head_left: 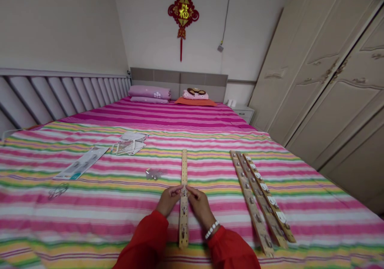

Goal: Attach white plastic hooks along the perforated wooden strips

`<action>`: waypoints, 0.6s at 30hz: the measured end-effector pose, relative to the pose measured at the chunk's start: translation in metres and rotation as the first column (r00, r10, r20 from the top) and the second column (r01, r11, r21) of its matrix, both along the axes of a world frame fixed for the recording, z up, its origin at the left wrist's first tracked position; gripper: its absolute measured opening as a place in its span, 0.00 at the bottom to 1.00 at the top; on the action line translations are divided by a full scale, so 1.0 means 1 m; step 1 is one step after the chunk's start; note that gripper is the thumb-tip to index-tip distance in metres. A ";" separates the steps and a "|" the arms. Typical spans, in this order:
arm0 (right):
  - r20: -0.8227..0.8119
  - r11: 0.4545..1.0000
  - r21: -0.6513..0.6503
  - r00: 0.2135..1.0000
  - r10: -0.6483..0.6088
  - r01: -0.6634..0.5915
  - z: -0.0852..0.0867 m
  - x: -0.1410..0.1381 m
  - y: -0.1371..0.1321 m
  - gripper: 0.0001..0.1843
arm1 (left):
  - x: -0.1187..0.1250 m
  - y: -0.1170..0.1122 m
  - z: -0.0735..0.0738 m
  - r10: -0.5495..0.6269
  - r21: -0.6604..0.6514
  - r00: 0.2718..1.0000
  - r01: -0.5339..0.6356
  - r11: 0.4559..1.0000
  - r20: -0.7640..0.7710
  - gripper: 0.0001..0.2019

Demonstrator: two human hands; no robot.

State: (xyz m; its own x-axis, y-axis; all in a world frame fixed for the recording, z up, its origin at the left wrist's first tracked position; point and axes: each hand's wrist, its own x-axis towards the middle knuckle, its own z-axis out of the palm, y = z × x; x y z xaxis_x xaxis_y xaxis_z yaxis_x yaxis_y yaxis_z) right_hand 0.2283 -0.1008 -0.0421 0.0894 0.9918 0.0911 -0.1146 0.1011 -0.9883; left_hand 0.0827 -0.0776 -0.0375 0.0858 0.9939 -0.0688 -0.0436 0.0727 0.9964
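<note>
A narrow wooden strip (pixel 185 169) with rows of small holes lies lengthwise on the striped bedspread in front of me. Several metal hooks (pixel 184 232) sit along its near half. My left hand (pixel 168 200) and my right hand (pixel 201 206) meet over the strip from either side, fingers closed. Between their fingertips is a small metal hook (pixel 184 193), resting on the strip and partly covered. A little pile of loose metal pieces (pixel 153 174) lies left of the strip, too small to make out singly.
Three more wooden strips (pixel 250 197) with hooks lie to the right, the outermost bearing white pieces. Leftward are a flat clear package (pixel 82 164), crumpled wrappers (pixel 129 143) and a coil of thin wire (pixel 58 190). Folded bedding (pixel 150 93) rests by the headboard (pixel 162 76).
</note>
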 end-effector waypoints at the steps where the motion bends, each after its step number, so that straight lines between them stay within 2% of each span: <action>1: 0.028 0.999 0.008 0.999 0.032 -0.032 -0.001 0.001 0.002 0.15 | -0.001 0.001 -0.001 -0.016 0.006 1.000 0.016 1.000 -0.013 0.20; 5: 0.116 0.993 0.012 0.987 0.114 -0.117 -0.006 0.007 0.013 0.17 | -0.002 0.005 0.000 -0.079 0.021 0.996 0.081 0.997 -0.051 0.20; 11: 0.127 0.984 -0.001 0.976 0.175 -0.176 -0.006 0.010 0.022 0.17 | -0.002 0.011 0.007 -0.128 -0.013 0.983 0.128 0.992 -0.131 0.22; 15: 0.111 0.982 -0.013 0.975 0.191 -0.191 -0.004 0.010 0.021 0.17 | 0.000 0.010 0.010 -0.122 -0.028 0.988 0.120 0.992 -0.094 0.22; 18: 0.040 0.979 -0.048 0.979 0.199 -0.197 -0.005 0.010 0.019 0.18 | 0.000 0.008 0.011 -0.127 -0.055 0.990 0.123 0.991 -0.062 0.22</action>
